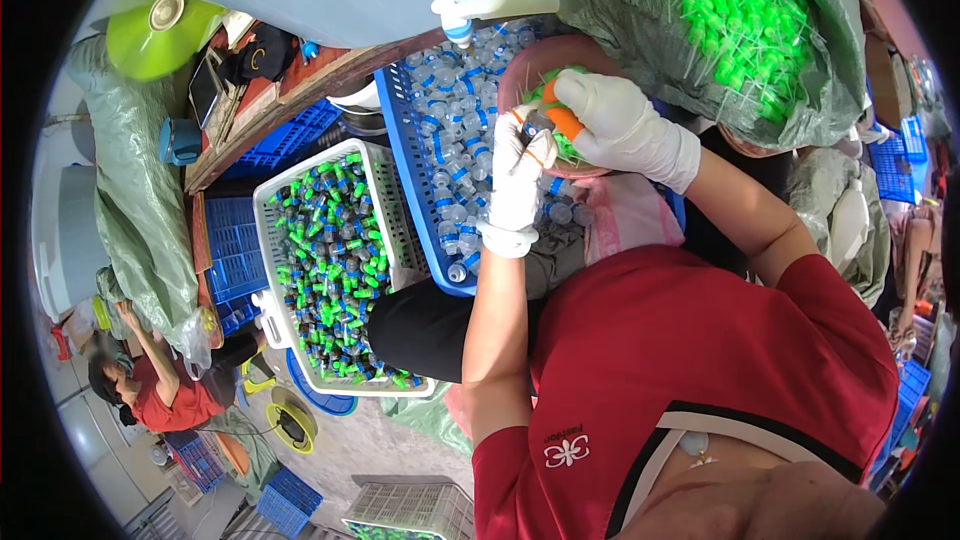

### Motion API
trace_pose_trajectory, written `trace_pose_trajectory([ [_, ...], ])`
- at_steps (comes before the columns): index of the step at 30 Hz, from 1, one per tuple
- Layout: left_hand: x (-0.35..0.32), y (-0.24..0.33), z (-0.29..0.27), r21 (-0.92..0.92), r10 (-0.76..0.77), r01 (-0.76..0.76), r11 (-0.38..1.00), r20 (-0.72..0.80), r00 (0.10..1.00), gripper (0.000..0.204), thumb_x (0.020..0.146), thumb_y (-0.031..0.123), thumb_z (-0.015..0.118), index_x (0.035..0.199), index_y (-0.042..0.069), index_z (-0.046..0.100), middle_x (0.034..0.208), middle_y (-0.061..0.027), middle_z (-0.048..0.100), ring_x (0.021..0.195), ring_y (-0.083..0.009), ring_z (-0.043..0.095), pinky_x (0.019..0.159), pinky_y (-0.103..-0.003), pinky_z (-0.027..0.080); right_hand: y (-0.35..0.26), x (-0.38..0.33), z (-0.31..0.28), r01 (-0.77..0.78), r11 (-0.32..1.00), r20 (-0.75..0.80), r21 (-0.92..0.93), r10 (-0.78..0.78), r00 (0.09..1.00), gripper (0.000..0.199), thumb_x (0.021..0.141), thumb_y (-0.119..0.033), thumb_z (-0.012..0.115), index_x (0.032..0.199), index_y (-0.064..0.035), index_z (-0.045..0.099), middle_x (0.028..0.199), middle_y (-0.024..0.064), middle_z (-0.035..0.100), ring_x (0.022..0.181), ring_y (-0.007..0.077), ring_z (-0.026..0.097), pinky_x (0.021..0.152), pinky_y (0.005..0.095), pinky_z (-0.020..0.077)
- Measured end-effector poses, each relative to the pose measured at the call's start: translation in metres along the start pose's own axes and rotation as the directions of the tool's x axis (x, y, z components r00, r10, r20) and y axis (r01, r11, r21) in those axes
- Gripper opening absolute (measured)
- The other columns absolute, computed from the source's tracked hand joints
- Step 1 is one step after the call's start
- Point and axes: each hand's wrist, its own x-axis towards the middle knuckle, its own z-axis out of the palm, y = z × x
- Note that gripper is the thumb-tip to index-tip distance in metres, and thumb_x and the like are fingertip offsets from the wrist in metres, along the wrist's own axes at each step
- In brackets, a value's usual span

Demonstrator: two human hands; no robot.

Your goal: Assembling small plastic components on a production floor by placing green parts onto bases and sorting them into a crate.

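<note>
- The left hand, in a white glove, is closed around a small clear bottle with a blue band, held up over the blue crate; only the bottle's top shows between the fingers.
- The right hand, also in a white glove with orange fingertip covers, sits just right of the left hand and touching it, its fingertips pinched at the bottle's top; what they pinch is too small to tell.
- The bottle's long axis runs roughly from near to far. It lies between both hands, the left hand under it, the right hand beside and above.
- Far left, a white basket holds bottles with green caps.
- The blue crate, just right of the basket, holds uncapped clear bottles.
- Behind the hands a pink bowl holds loose green caps.
- Far right, a grey sack is full of green spray caps with thin tubes.
</note>
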Motion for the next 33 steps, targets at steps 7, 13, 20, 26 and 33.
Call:
trace_pose_trajectory([
  [7, -0.024, -0.012, 0.022, 0.853, 0.490, -0.357, 0.380, 0.141, 0.860, 0.040, 0.090, 0.000, 0.056, 0.129, -0.006, 0.045, 0.109, -0.0134, 0.050, 0.096, -0.0213, 0.052, 0.089, -0.034, 0.044, -0.003, -0.026, 0.015, -0.392, 0.776, 0.214, 0.495, 0.328, 0.920, 0.024, 0.090, -0.004, 0.056, 0.114, 0.0002, 0.055, 0.097, 0.0141, 0.061, 0.092, 0.0248, 0.061, 0.077, 0.0357, 0.0498],
  [13, -0.066, -0.029, 0.018, 0.753, 0.264, -0.134, 0.644, -0.055, 0.963, 0.042, 0.090, -0.002, 0.054, 0.130, -0.008, 0.044, 0.114, -0.0206, 0.049, 0.101, -0.0314, 0.052, 0.095, -0.038, 0.042, -0.009, -0.080, 0.027, -0.451, 0.654, 0.367, 0.608, 0.272, 0.890, 0.033, 0.088, -0.011, 0.049, 0.118, 0.0014, 0.052, 0.106, 0.0235, 0.063, 0.099, 0.0371, 0.062, 0.089, 0.0420, 0.0482],
  [20, -0.098, -0.051, 0.012, 0.708, 0.144, -0.088, 0.701, -0.021, 0.989, 0.039, 0.092, -0.004, 0.051, 0.130, -0.003, 0.042, 0.118, -0.0156, 0.051, 0.107, -0.0226, 0.053, 0.096, -0.033, 0.044, -0.013, -0.112, 0.021, -0.322, 0.917, 0.395, 0.236, 0.212, 0.894, 0.038, 0.093, -0.019, 0.056, 0.124, 0.0018, 0.056, 0.113, 0.0240, 0.065, 0.105, 0.0385, 0.063, 0.086, 0.0426, 0.0506],
  [26, -0.124, -0.039, 0.012, 0.827, 0.246, -0.230, 0.513, 0.115, 0.962, 0.036, 0.093, 0.005, 0.058, 0.127, -0.003, 0.048, 0.107, -0.0167, 0.056, 0.094, -0.0242, 0.057, 0.086, -0.033, 0.047, -0.031, -0.130, 0.027, -0.444, 0.843, 0.419, 0.303, 0.300, 0.857, 0.033, 0.092, -0.016, 0.060, 0.122, -0.0010, 0.058, 0.108, 0.0186, 0.066, 0.103, 0.0339, 0.064, 0.093, 0.0377, 0.0489],
  [33, -0.146, 0.020, -0.040, 0.987, 0.400, -0.111, -0.114, 0.148, 0.904, 0.036, 0.086, 0.010, 0.064, 0.118, -0.002, 0.056, 0.109, -0.0224, 0.060, 0.102, -0.0400, 0.057, 0.092, -0.048, 0.045, -0.036, -0.094, 0.039, -0.425, 0.825, 0.471, 0.373, 0.226, 0.852, 0.032, 0.087, -0.009, 0.062, 0.119, -0.0027, 0.057, 0.105, 0.0166, 0.065, 0.096, 0.0292, 0.065, 0.084, 0.0395, 0.0518],
])
